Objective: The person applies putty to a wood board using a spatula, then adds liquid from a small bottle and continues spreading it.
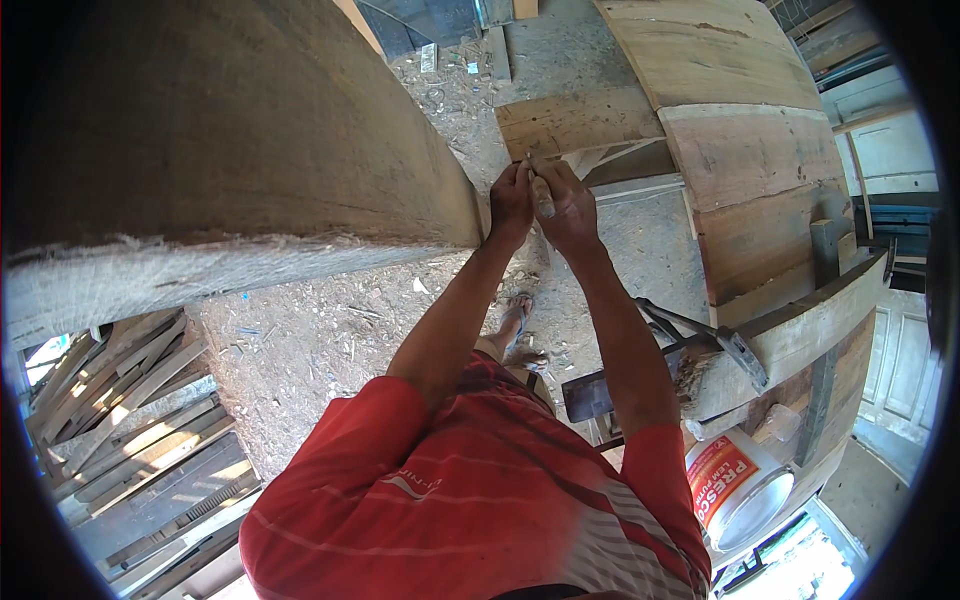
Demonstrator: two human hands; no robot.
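Note:
Both my hands meet in front of me, beside the corner of a wooden board (pixel 575 122). My right hand (pixel 567 208) is closed round a short tool with a worn, rounded handle (pixel 542 196); its far end is too small to make out. My left hand (pixel 511 208) is closed too, its fingertips pressed against those of the right. What it holds, if anything, is hidden. Just left of my left hand is the end of a large, thick brown timber slab (pixel 300 130) with a rough pale edge.
On the right, a bench of wide planks (pixel 765 150) carries a dark metal clamp (pixel 740 355) and a thick plank (pixel 800 335). A white bucket with a red label (pixel 770 500) stands near my right elbow. Stacked wood strips (pixel 150 430) lie lower left. Chips litter the floor (pixel 320 340).

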